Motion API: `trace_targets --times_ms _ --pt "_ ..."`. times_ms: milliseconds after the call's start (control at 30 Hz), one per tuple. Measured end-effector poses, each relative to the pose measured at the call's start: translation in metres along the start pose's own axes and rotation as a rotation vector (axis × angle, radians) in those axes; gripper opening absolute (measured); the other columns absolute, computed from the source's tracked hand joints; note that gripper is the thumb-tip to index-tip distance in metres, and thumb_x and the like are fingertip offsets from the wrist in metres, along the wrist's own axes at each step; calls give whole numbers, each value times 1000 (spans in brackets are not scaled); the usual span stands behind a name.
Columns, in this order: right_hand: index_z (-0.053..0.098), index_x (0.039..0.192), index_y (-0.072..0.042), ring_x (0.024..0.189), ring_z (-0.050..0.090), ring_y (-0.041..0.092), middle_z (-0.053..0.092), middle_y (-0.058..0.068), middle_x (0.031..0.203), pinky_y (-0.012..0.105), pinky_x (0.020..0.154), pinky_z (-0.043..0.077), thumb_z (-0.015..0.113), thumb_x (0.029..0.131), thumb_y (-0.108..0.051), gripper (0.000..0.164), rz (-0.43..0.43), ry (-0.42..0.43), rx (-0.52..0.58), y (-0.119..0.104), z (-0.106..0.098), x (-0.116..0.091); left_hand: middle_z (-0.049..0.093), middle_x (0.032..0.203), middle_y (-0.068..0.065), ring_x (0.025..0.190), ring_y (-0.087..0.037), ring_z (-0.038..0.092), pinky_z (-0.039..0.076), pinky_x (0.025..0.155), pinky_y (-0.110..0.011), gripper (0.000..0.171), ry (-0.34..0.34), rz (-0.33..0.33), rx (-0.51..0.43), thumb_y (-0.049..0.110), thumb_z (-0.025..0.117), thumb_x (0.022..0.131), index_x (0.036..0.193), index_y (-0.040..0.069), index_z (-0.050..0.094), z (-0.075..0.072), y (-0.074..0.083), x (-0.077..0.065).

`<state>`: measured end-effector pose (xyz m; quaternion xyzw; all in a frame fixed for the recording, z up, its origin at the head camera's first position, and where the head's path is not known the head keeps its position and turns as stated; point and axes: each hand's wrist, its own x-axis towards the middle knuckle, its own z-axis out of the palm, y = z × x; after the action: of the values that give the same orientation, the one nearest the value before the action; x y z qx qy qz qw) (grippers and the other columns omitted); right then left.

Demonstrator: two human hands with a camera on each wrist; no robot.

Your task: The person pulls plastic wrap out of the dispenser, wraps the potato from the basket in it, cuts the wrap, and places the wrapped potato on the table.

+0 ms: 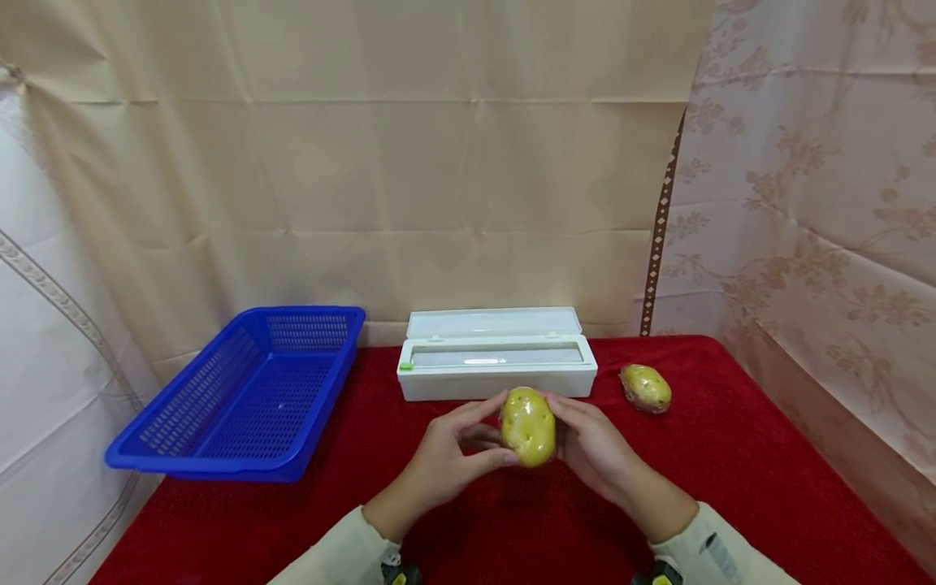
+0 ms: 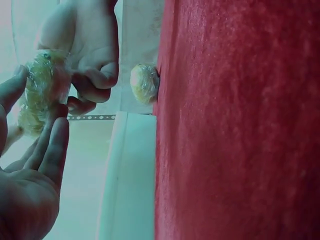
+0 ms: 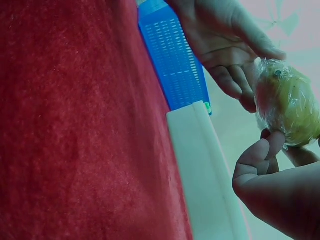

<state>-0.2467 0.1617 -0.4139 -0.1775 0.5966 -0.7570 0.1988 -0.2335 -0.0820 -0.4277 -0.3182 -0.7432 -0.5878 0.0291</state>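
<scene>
Above the red cloth, both hands hold a yellow potato (image 1: 528,426) wrapped in clear plastic film. My left hand (image 1: 453,451) pinches its left side, the thumb low and the fingers toward the top. From the other side, my right hand (image 1: 595,451) grips it with its fingers at the upper right edge. Wrinkled, bunched film shows on the potato's underside (image 3: 287,105) in the right wrist view and also in the left wrist view. A second film-wrapped potato (image 1: 647,387) lies on the cloth, to the right of the hands and apart from them.
Behind the hands stands a white cling film dispenser box (image 1: 497,385), its lid (image 1: 491,322) raised. A blue plastic basket (image 1: 212,465) sits on the left. Red cloth (image 1: 731,471) covers the table, and beige curtains (image 1: 366,179) hang behind it.
</scene>
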Motion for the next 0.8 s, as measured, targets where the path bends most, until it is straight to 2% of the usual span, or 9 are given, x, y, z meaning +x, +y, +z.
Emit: trace_targets --times_ms 67,200,400,500,600,800 --pt "60 141 -9 117 63 12 70 -3 125 34 98 51 40 112 -38 45 4 -12 25 0 0 0 66 132 -8 103 -20 75 61 88 -35 72 2 27 -28 13 84 87 152 20 53 0 -1 0" --pt "64 132 -13 117 62 13 69 -1 124 35 99 51 39 113 -38 41 20 -56 77 -1 0 0 67 127 -9 98 -19 75 62 84 -35 69 47 59 -69 11 86 85 148 19 58 1 -3 0" --pt "59 140 -9 124 61 16 66 2 133 38 104 50 34 114 -38 46 -15 -201 114 -1 1 1 67 120 -14 91 -16 73 62 79 -33 65 128 127 -110 12 88 82 142 11 63 0 -6 -2" --pt "56 143 -8 120 63 16 67 2 131 35 100 51 30 115 -33 45 -42 -281 110 -1 1 1 67 118 -13 90 -14 72 62 79 -31 64 142 101 -137 12 88 82 141 10 64 -1 -8 -2" --pt "58 139 -9 110 65 15 69 1 124 32 93 50 30 114 -29 42 -52 -314 111 0 0 0 67 118 -12 91 -14 72 61 80 -29 62 141 43 -168 11 87 83 141 11 65 -2 -7 -1" --pt "64 133 -11 104 67 12 72 -1 118 31 90 50 34 114 -28 39 -41 -255 121 0 -1 -1 64 132 -15 110 -29 69 60 89 -31 56 85 -45 -253 12 77 93 146 14 60 -4 -6 1"
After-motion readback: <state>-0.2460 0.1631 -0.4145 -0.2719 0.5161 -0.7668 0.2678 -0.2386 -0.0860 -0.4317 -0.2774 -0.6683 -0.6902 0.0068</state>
